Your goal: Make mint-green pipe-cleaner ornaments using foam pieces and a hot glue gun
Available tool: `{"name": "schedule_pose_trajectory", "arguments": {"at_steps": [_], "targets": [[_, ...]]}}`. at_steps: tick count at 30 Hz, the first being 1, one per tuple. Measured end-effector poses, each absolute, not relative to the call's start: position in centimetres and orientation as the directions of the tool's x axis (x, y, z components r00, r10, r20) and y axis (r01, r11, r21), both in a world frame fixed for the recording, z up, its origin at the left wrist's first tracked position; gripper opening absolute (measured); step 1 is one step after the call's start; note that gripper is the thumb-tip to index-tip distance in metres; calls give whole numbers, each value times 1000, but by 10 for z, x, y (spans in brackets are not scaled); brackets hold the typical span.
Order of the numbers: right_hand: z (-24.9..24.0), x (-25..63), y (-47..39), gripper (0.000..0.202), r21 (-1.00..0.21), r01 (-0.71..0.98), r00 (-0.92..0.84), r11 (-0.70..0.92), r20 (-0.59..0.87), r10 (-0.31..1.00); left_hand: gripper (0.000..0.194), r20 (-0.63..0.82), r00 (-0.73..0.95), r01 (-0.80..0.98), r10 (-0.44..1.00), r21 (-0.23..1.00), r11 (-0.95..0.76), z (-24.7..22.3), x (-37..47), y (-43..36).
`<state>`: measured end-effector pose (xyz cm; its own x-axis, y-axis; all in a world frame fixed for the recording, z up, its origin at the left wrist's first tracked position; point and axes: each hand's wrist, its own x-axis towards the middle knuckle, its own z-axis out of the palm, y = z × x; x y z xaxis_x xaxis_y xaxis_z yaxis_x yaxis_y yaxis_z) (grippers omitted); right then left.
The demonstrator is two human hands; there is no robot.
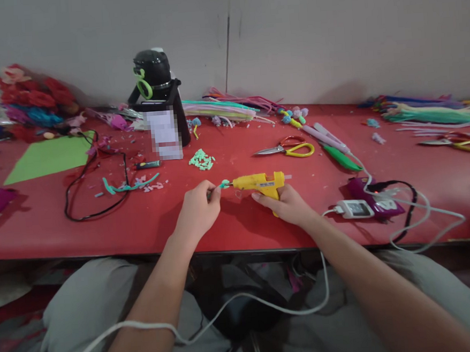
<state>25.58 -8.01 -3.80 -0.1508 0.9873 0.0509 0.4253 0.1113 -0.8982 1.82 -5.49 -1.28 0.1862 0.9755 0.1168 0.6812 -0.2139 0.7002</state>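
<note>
gripping a yellow glue gun [259, 182] by its handle, fingers of the right hand [291, 204] closed around it, above a red counter [231, 235]. pinching a small green piece [223, 184] between thumb and fingertips of the left hand [199, 210], just left of the glue gun and right at its nozzle; too small to tell if touching. lying beyond the glue gun, to its left: a loose pile of pale green bits [201, 160]. seen farther back on that side: a black bottle [153, 69], upright. resting beyond the glue gun, to its right: red-and-yellow scissors [306, 149] and, past them, a lilac tool [324, 137]. placed well right of the glue gun: a purple box [382, 206] beside a white adapter [356, 209]. strewn well left of the glue gun: a teal strip [133, 187] among lilac scraps [153, 187] and, farther off, a green sheet [48, 157].
</note>
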Motion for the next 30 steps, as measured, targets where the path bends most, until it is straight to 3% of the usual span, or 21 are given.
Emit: {"name": "schedule_pose_trajectory", "arguments": {"at_steps": [30], "targets": [[-41, 255, -80, 39, -885, 451, -145, 116, 56, 988, 23, 111, 172, 695, 979, 690, -201, -6, 13, -56]]}}
